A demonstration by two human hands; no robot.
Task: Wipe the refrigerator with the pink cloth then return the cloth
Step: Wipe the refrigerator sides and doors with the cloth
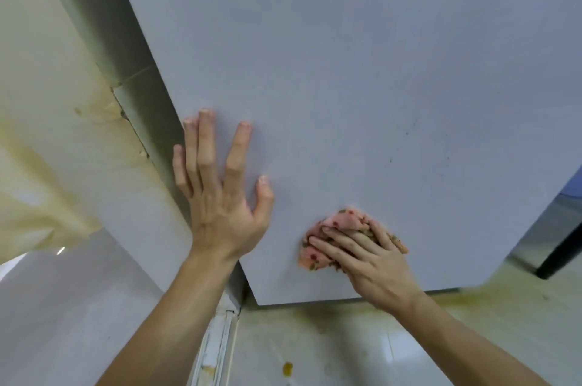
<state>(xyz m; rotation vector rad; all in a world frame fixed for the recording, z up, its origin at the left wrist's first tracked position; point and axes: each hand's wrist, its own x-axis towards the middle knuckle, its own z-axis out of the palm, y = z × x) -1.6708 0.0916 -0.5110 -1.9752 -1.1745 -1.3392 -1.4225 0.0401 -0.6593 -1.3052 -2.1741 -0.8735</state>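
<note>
The refrigerator (346, 70) fills most of the view as a plain white door seen from above, with a few faint dark specks on its right half. My left hand (220, 190) lies flat on the door near its left edge, fingers spread and straight. A bunched pink cloth (341, 218) with small red and green spots sits low on the door. My right hand (368, 256) presses the cloth against the door with straight fingers laid over it. Most of the cloth is hidden under that hand.
A yellowed, stained wall (47, 102) stands close on the left of the refrigerator. Below is a pale tiled floor (346, 348) with yellow-brown stains and a white threshold strip (217, 344). A dark object (563, 250) stands at the right edge.
</note>
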